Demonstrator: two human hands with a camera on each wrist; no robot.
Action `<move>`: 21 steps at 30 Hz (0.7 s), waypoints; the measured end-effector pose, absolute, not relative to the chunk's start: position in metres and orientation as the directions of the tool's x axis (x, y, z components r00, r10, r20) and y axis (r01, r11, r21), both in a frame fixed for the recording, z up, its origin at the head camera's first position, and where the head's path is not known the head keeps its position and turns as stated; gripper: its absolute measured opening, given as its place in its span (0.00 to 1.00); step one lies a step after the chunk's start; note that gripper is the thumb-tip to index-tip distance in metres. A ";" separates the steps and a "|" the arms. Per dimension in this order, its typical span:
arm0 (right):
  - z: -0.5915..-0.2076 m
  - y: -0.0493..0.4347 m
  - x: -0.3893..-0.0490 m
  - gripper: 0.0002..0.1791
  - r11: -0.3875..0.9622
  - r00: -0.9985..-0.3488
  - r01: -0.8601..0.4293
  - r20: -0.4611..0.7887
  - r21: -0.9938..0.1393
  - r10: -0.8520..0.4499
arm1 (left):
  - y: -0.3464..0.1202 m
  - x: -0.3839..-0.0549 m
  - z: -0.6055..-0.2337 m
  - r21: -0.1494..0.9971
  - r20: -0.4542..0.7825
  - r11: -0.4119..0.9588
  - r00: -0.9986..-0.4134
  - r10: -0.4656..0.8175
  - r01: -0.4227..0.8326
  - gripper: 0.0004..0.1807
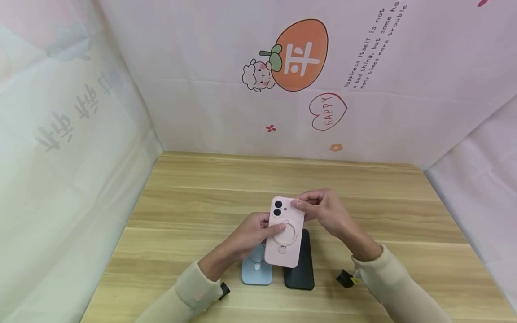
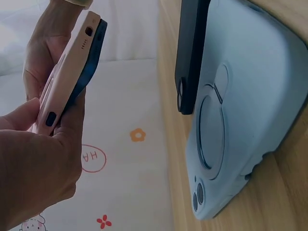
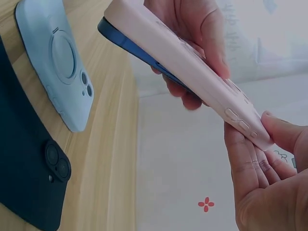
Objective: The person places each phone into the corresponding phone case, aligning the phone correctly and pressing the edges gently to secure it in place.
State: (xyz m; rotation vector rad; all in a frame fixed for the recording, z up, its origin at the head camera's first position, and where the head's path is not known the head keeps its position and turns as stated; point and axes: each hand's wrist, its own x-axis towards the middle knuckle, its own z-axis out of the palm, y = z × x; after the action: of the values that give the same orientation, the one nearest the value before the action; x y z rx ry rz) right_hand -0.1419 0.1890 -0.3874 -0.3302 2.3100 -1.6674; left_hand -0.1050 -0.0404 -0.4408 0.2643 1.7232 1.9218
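Observation:
A pink phone case (image 1: 288, 258) with a ring on its back is held up over the table, its back toward the head camera. Inside it sits a dark blue phone (image 3: 127, 42), whose edge stands out of the case at the bottom end. My left hand (image 1: 252, 233) grips the case by its long left side, thumb on the ring and fingers underneath. At the top corner beside the camera lenses, my right hand (image 1: 329, 213) pinches the case, thumb on the back and fingers behind. The phone's screen side is hidden in the head view.
Below the hands, a light blue phone case (image 1: 257, 278) with a ring lies on the wooden table (image 1: 194, 179). Beside it lies a black phone case (image 1: 300, 276), partly covered in this view. Printed white cloth (image 1: 210, 112) hangs behind and at both sides.

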 end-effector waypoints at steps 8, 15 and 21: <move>-0.388 0.190 -0.141 0.12 0.329 -0.940 -0.045 -0.072 -0.943 -0.334 | -0.043 -0.107 -0.440 0.981 -0.176 0.006 -0.885 0.430 -0.192 0.17; -0.392 0.185 -0.135 0.14 0.313 -0.958 -0.035 -0.057 -0.949 -0.280 | -0.044 -0.107 -0.439 0.985 -0.151 -0.008 -0.897 0.416 -0.170 0.16; -0.399 0.185 -0.128 0.15 0.317 -0.960 -0.045 -0.047 -0.947 -0.276 | -0.049 -0.109 -0.439 0.984 -0.156 -0.020 -0.916 0.370 -0.175 0.17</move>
State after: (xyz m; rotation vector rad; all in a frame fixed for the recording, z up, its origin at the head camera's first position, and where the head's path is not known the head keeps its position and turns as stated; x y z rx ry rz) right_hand -0.1277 0.1848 -0.3985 -0.2942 2.3799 -1.7024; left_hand -0.1090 -0.0490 -0.4387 0.2028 1.8906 1.9947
